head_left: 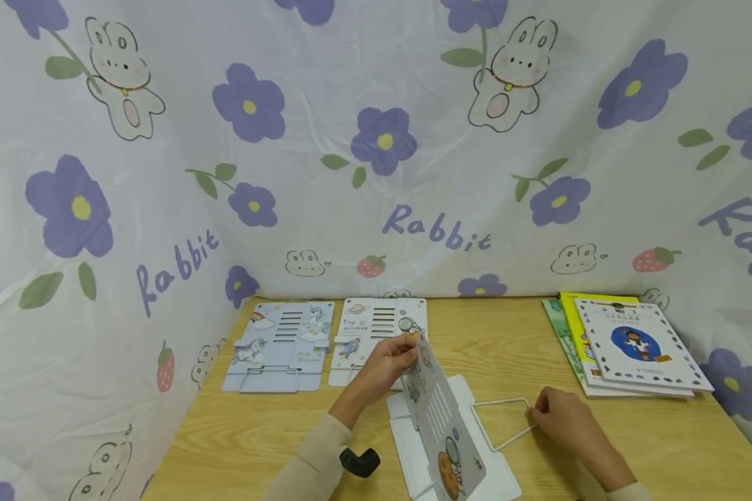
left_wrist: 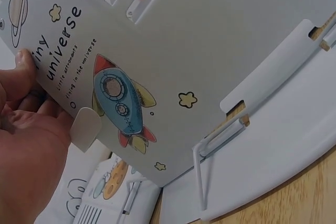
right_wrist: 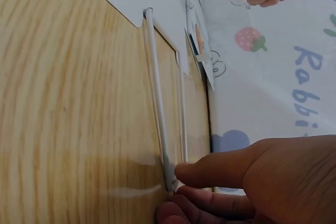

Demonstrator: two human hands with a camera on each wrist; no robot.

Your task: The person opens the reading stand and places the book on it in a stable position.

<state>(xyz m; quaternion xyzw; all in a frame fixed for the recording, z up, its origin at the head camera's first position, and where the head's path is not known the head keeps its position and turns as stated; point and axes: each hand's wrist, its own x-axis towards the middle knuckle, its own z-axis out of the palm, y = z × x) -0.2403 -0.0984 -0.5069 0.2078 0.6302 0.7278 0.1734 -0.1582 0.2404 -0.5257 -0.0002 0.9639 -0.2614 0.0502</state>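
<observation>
Currently, the stand (head_left: 441,426) is opened on the tabletop (head_left: 257,445), its panel (left_wrist: 210,51) raised over the base (head_left: 503,480). The panel's edge is held in a closed pinch by the left hand (head_left: 382,372); the end of the wire leg (right_wrist: 159,103), at the stand's right, is likewise pinched by the right hand (head_left: 567,417). Should the panel be released while unpropped, it could be dropped onto the base; should the leg be tugged too hard, it could be sprung loose. Beyond the stand, leftward, a unicorn stand (head_left: 278,348) and a white stand (head_left: 366,337) are laid out, the latter partly hidden and perhaps easily bumped; rightward, books (head_left: 639,348) are piled.
</observation>
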